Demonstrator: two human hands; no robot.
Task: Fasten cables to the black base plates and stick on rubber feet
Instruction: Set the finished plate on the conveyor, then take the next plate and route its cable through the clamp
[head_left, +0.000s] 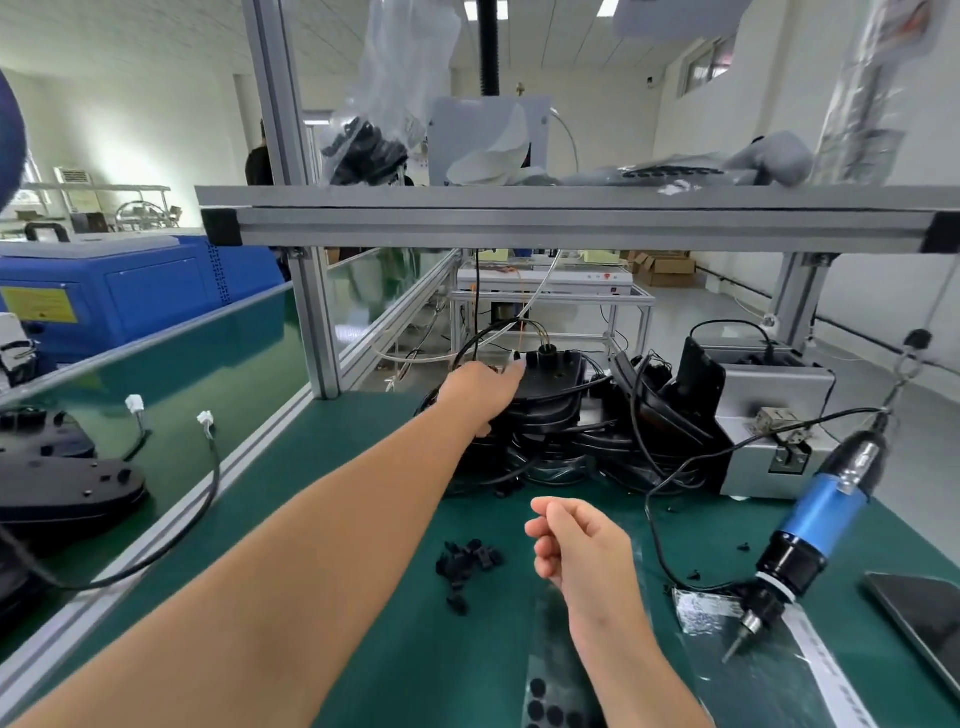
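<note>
Fingers (511, 375) of my left hand (480, 389) reach out straight onto the top black base plate (550, 376) of the stack (540, 436) at the back of the green mat (363, 519), touching its edge, gripping nothing. My right hand (576, 545) hovers nearer me than the stack, loosely curled, empty. Black clips (467, 564) lie left of it; the rubber feet sheet (553, 691) sits beneath my wrist.
</note>
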